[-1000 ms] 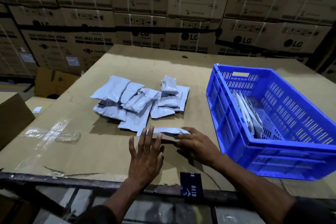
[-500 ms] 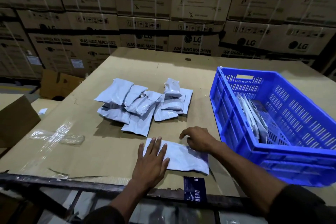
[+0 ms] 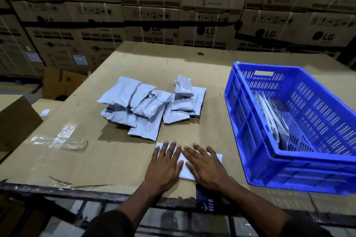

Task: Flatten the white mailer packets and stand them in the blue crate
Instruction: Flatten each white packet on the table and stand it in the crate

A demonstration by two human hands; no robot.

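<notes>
View: one wide-angle camera on my head, looking forward and down over the near edge of the flat brown cardboard-covered table. Nearest the lens, at the bottom of the frame: my forearms, then my left hand and my right hand, close below me. Mid-frame: the pile of white plastic mailer packets, with the blue slotted plastic crate at the right, cut by the right edge. Farthest, along the top: the wall of stacked brown cardboard cartons, faced head-on. Lines bow toward the frame edges. No second view to overlap.
</notes>
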